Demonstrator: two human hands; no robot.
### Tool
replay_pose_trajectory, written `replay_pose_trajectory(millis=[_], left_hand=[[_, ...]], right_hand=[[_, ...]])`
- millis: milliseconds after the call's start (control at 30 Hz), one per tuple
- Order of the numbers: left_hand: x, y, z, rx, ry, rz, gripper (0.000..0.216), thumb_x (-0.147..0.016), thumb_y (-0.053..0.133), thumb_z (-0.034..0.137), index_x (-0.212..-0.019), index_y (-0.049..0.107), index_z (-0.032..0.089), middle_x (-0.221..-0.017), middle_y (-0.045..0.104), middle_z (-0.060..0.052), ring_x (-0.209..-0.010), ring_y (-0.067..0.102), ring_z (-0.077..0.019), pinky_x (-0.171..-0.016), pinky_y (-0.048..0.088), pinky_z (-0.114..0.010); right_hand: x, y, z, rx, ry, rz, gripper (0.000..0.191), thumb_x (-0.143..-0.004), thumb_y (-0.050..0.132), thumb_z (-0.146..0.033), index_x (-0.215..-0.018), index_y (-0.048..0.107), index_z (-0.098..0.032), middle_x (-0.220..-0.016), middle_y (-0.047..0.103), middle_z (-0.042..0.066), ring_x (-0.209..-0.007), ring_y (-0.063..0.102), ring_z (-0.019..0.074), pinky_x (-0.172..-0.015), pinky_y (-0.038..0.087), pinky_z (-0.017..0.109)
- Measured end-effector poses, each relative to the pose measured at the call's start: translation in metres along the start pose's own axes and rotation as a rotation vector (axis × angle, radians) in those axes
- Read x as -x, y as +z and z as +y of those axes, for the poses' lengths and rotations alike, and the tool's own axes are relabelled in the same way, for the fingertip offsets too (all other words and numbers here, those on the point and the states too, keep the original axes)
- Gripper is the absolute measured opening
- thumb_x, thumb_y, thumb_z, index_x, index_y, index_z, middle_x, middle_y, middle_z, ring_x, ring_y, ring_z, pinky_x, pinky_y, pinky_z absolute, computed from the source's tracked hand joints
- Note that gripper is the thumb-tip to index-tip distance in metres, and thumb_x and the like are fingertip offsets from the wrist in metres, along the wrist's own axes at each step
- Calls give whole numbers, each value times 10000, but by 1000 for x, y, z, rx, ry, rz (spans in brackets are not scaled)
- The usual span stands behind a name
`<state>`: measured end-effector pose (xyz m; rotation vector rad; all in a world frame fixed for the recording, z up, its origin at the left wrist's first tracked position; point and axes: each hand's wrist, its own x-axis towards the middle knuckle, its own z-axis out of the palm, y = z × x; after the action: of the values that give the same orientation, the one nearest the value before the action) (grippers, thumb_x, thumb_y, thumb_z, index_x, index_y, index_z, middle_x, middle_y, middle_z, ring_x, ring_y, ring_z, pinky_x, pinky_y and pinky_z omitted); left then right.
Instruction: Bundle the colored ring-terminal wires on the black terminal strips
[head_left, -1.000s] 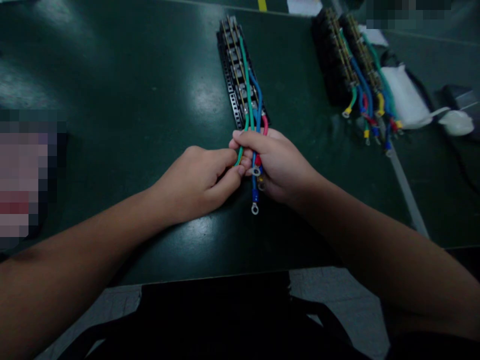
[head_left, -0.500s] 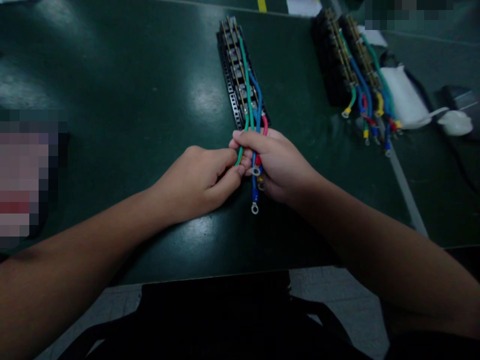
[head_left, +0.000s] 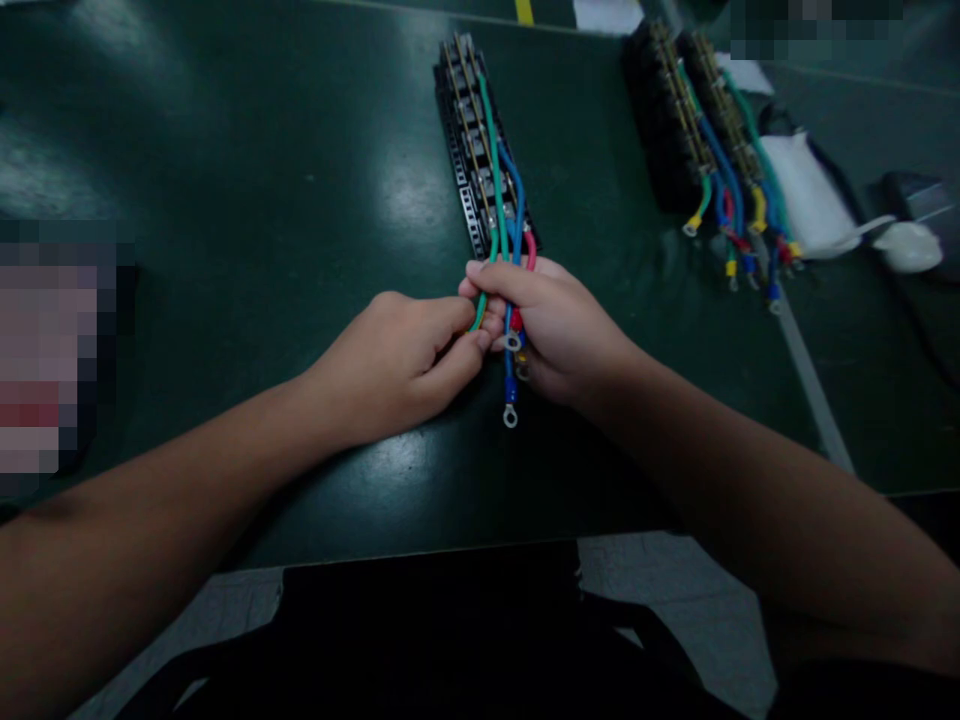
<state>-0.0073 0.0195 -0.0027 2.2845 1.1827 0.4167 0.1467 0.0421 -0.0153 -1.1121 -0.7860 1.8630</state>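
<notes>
A long black terminal block (head_left: 471,140) lies on the dark green table (head_left: 247,200), with green, blue and red wires (head_left: 501,190) running down from it toward me. My right hand (head_left: 559,330) is closed around the bundle of wires just below the block. A blue wire with a ring terminal (head_left: 510,412) hangs out under that hand. My left hand (head_left: 394,365) is closed, pinching the green wire's end (head_left: 478,312) against the right hand's fingers.
Two more wired terminal blocks (head_left: 701,130) lie at the back right, beside a white bundle (head_left: 806,190) and a dark cable. A blurred patch covers the left edge. The table's near edge runs just below my forearms.
</notes>
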Motion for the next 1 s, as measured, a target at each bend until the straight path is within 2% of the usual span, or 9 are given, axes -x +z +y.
replay_pose_trajectory(millis=[400,633,1000], left_hand=[[-2,1,3,-64,-35,-6,296,-944,411,365,-675,405,241,-560,426,24,-506,380,-143,-575,238,-334],[-2,0,2,-34,-25,-2,299,-946,441,361,-671,431,243,-548,438,19,-501,397,-151,-564,246,-330],[-1,-1,2,17,-15,6,314,-953,459,354,-663,433,237,-541,432,27,-510,385,-140,-566,250,-320]], right_hand=[[4,4,-3,-9,1,29,288,-986,575,-139,-701,551,-171,-513,444,-56,-431,425,70,-458,383,186],[3,2,-2,11,9,18,269,-947,653,-169,-698,553,-190,-498,410,-65,-417,405,77,-454,387,201],[1,-1,0,-5,-4,2,251,-949,658,-182,-713,569,-182,-505,425,-63,-424,404,73,-450,369,196]])
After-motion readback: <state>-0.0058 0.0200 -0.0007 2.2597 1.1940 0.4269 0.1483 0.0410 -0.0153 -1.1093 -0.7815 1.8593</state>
